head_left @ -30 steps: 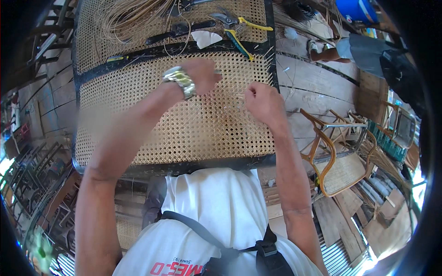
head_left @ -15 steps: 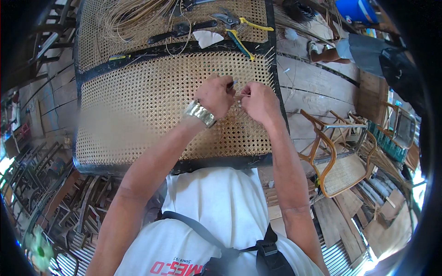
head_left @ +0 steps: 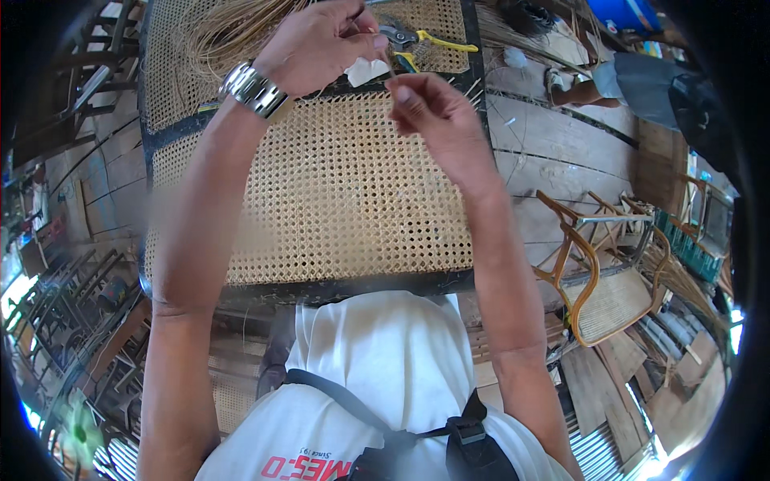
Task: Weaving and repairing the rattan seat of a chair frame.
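Above the far part of a woven cane panel [head_left: 345, 184] in a black frame, both my hands are raised close together. My left hand [head_left: 321, 50], with a metal watch [head_left: 255, 90] on its wrist, is closed in a pinch. A slim dark thing shows by its fingers, too small to name. My right hand [head_left: 437, 120] pinches a thin cane strand [head_left: 391, 70], which appears to run up to my left fingertips. Behind the hands lie yellow-handled pruning shears [head_left: 437, 42] and a white scrap [head_left: 366, 72]. A bundle of loose cane strands [head_left: 228, 36] lies at the far left.
A wooden chair frame [head_left: 589, 280] with a cane seat stands on the plank floor [head_left: 545, 164] to the right. Stacked chair parts [head_left: 76, 297] crowd the left. Another person's leg [head_left: 581, 92] and a blue bucket [head_left: 622, 14] are at the far right.
Both hands have lifted off the woven panel and moved away from me, the left one also to the left. The strand now shows between them.
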Demonstrator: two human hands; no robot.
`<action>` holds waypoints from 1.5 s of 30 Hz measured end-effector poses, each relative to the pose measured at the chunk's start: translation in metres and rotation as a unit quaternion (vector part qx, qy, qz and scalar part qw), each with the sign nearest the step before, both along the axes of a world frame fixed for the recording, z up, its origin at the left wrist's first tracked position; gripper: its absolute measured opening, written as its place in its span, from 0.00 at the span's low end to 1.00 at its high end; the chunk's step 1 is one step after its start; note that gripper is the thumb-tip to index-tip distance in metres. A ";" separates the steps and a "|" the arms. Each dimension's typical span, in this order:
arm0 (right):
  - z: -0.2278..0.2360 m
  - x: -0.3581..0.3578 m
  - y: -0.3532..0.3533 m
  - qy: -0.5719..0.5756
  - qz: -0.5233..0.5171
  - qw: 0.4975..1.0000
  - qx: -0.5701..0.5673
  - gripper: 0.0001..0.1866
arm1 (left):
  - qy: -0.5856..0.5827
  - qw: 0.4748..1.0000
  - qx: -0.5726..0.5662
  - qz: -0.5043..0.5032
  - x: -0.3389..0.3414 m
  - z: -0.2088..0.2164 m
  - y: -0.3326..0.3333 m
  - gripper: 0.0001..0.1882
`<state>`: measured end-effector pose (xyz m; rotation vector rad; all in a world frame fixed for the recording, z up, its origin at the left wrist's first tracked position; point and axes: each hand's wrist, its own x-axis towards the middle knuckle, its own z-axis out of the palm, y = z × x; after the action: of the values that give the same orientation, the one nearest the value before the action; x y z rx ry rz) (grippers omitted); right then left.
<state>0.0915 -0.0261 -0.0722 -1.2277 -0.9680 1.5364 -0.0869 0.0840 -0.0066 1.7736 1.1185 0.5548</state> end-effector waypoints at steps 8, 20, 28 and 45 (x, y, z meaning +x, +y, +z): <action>-0.027 0.053 -0.041 -0.392 0.088 0.911 -0.095 0.14 | 0.387 0.880 -0.058 -0.270 0.005 -0.087 -0.037 0.20; -0.025 0.037 -0.042 -0.454 0.024 0.886 -0.086 0.13 | 0.475 0.803 0.038 -0.358 0.056 -0.074 -0.058 0.11; -0.019 0.025 -0.040 -0.517 0.072 0.848 -0.093 0.12 | 0.443 0.834 0.054 -0.324 0.067 -0.077 -0.077 0.11; -0.045 0.026 -0.041 -0.469 0.117 0.859 -0.168 0.15 | 0.387 0.872 -0.076 -0.291 0.039 -0.104 -0.074 0.10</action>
<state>0.1173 -0.0668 -0.1172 -2.2864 -1.5369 1.2818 -0.0481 0.0103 -0.1101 2.1087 0.9967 -0.6552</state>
